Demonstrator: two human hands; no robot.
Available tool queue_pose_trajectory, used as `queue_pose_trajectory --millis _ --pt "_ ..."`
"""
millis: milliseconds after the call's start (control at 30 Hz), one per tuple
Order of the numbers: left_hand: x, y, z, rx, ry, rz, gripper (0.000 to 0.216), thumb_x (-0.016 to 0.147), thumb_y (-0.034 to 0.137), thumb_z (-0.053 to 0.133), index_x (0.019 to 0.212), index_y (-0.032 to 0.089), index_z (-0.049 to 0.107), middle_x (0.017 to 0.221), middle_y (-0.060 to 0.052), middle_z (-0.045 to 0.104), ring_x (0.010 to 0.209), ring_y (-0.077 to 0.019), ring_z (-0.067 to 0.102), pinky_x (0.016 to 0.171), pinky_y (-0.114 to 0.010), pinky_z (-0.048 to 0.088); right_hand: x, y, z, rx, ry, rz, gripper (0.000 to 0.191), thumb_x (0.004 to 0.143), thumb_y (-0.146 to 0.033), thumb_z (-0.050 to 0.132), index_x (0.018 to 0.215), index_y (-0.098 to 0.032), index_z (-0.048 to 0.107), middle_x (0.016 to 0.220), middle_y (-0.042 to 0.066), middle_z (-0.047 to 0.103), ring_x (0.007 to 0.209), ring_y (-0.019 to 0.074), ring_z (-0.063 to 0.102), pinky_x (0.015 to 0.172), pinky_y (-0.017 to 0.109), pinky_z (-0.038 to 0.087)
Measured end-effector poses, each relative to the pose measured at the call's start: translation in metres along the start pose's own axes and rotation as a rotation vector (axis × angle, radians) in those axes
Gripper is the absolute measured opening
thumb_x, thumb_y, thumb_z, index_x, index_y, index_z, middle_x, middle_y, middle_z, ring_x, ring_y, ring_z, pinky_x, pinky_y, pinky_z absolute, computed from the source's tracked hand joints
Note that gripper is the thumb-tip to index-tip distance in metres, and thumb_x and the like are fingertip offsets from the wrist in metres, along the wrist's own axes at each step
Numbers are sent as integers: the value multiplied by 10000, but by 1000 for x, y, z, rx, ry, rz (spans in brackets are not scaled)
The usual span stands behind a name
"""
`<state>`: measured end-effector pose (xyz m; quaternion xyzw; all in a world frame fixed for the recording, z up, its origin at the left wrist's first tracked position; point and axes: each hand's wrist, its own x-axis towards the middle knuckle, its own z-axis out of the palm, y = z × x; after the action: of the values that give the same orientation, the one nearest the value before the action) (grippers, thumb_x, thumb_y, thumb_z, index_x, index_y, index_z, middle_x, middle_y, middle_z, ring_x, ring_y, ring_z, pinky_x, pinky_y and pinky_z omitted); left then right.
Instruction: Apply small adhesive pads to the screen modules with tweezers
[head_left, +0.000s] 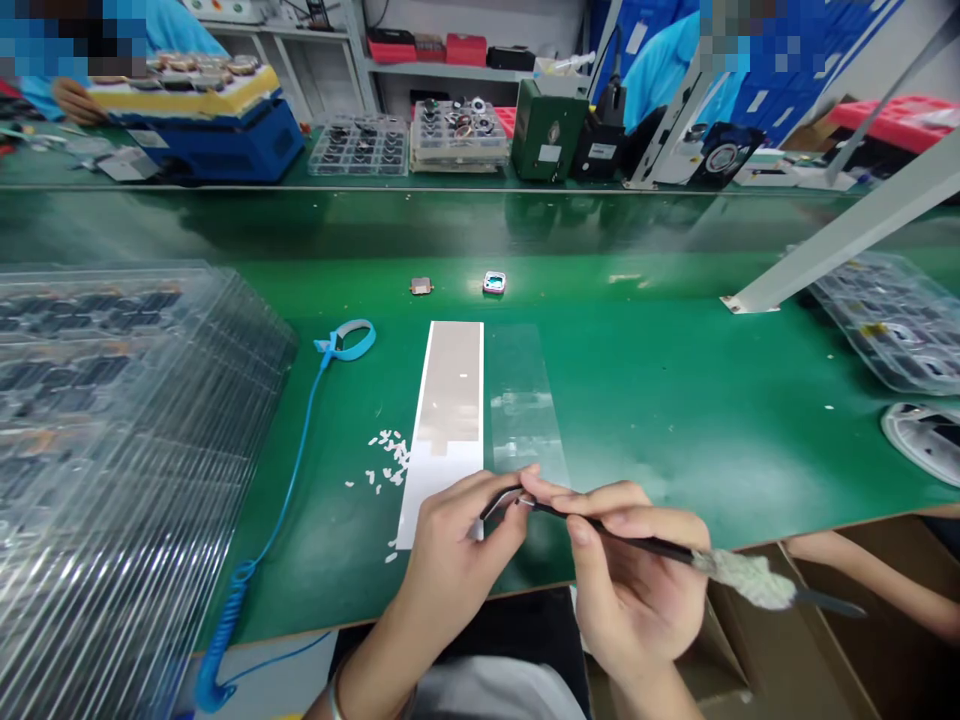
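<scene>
My left hand (454, 545) pinches a small, thin, dark-edged part (496, 503) between thumb and fingers, low over the bench. My right hand (649, 575) is closed around a slim black hand tool (750, 580), which has a pale wrapping near its back end and a pointed dark tip beyond it. The tool's front tip meets the small part; fingers partly cover the contact. Just beyond my hands lies a white-backed sheet (454, 400) of beige film, with a clear plastic strip (523, 385) to its right. Tiny white pieces (390, 455) are scattered left of the sheet.
Stacked clear trays (135, 450) fill the left side. A blue wrist strap (352, 340) trails a coiled cord. Two small square parts, one grey (421, 286) and one lit-looking (494, 283), lie farther back. A white post (847, 230) slants at right, near another tray (892, 320).
</scene>
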<state>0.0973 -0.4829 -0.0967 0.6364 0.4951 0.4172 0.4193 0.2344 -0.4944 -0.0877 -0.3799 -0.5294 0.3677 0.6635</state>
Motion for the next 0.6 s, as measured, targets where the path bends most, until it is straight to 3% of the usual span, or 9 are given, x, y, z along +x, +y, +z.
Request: queue_pose_trajectory --millis 200,400,600 --pt "-1 -4 3 90 -19 28 406 954 119 465 1328 169 616 906 -48 686 794 -154 660 667 -240 506 -5 -5 14 -30 78 -31 276 936 -20 529 1039 -271 479 918 19 679 974 225 744 802 434 679" --pt "-3 -5 2 48 -58 48 463 1009 190 416 1469 167 462 935 -45 590 841 -154 593 759 -269 487 -8 2 17 -52 136 -6 261 934 -23 538 1024 -260 474 917 16 682 971 220 744 829 430 668" --pt "-3 -7 2 -25 -64 67 470 1041 249 370 1503 178 415 993 -64 581 893 -174 571 793 -289 463 -5 10 16 -59 109 -114 319 888 68 523 1043 -209 484 939 36 691 960 216 745 806 385 673"
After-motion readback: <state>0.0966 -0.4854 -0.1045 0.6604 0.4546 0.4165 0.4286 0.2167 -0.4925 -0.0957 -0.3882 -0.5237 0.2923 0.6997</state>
